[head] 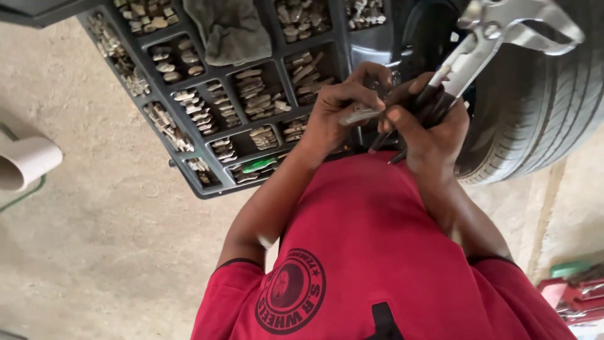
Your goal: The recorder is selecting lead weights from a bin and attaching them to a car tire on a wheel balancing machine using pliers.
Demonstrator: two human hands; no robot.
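Observation:
My left hand (336, 110) pinches a small grey metal strip (360, 116) between its fingers. Touching it on the right, my right hand (431, 129) grips the dark handles of large silver pliers (497, 31), whose jaws point up and to the right over a car tyre (541, 101). Both hands meet just in front of the tyre, at the right edge of a black compartment tray (217, 189). My red shirt fills the lower part of the view.
The tray holds several compartments of small metal weights (258, 94), a grey cloth (229, 28) and a green item (259, 165). A white pipe end (25, 162) lies at the left on the concrete floor. Red equipment (576, 296) sits at the lower right.

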